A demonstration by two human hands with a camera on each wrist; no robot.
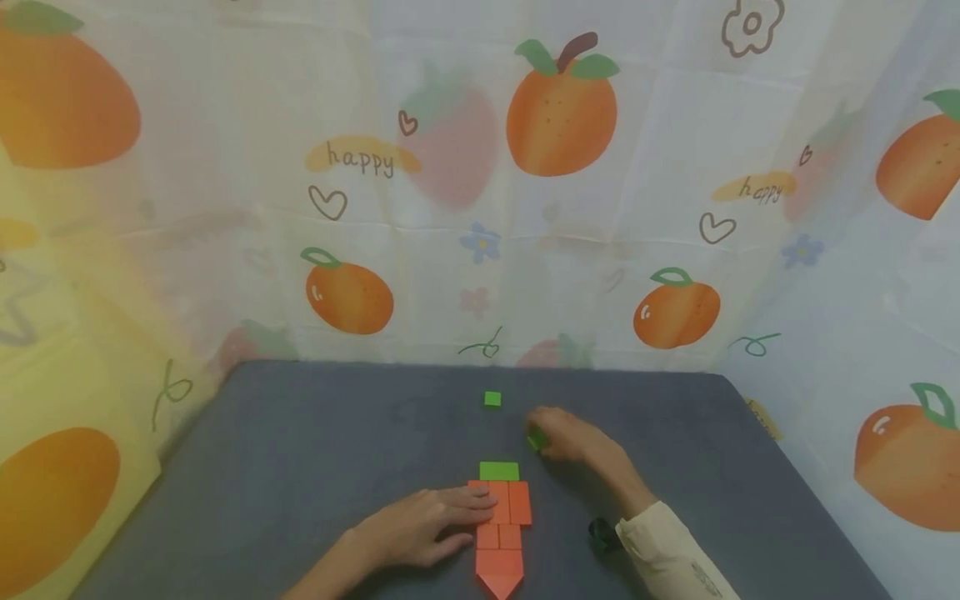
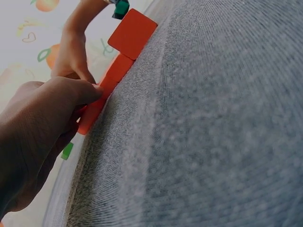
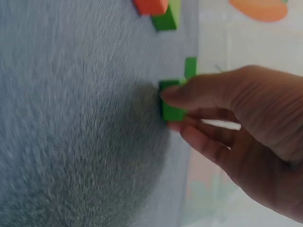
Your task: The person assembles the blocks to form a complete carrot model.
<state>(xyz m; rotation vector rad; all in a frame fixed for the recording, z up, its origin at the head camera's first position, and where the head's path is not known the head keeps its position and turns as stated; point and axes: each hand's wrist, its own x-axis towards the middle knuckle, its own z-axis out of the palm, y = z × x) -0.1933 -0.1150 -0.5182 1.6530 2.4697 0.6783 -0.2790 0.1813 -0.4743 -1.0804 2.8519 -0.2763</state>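
Several flat orange-red blocks (image 1: 520,503) lie together in a column on the dark grey table, ending in a triangular block (image 1: 500,582) at the near end. A green rectangular block (image 1: 499,472) touches the column's far end. My left hand (image 1: 420,525) lies at the column's left side, straight fingers resting on the upper blocks and thumb close to their edge. Right of and beyond the column, my right hand (image 1: 566,437) pinches a small green block (image 3: 173,108) between thumb and fingers, close above the table surface.
A small green square block (image 1: 492,399) lies alone farther back on the table (image 1: 337,433). A fruit-printed curtain (image 1: 450,275) hangs behind and along both sides. A small dark device (image 1: 602,535) sits beside the right sleeve (image 1: 675,550).
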